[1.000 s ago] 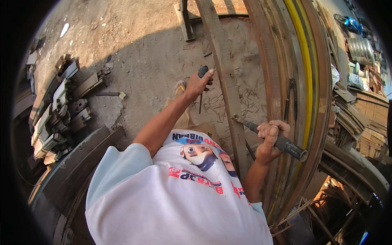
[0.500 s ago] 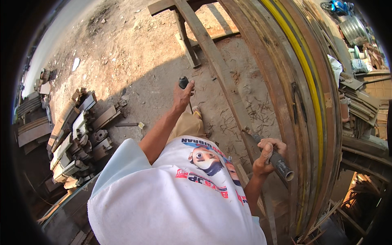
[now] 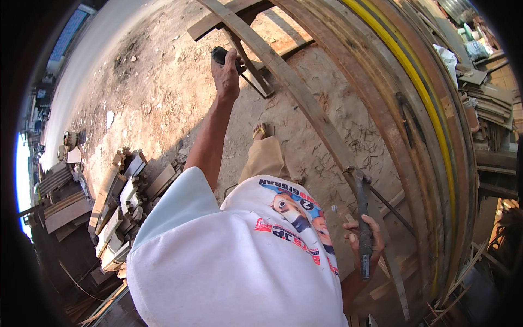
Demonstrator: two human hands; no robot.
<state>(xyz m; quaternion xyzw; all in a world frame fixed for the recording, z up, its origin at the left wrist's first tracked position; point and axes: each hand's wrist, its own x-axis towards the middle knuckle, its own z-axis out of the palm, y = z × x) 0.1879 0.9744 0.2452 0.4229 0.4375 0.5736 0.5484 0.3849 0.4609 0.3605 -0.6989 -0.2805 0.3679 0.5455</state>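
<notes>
Left hand [image 3: 225, 76] closed around a black, rounded-handled tool [image 3: 219, 54], beyond the left edge of the long grey-brown wooden plank [image 3: 294, 90]. Right hand [image 3: 377, 234] grips a dark grey, cylindrical-handled tool [image 3: 364, 207], head overlapping the plank; contact unclear. Advisable: firm grip, controlled head.

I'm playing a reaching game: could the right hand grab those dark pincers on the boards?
Probably not as is: the right hand is holding a dark bar, and the pincers lie farther ahead on the boards. Nothing seems to block the way, though.
</notes>
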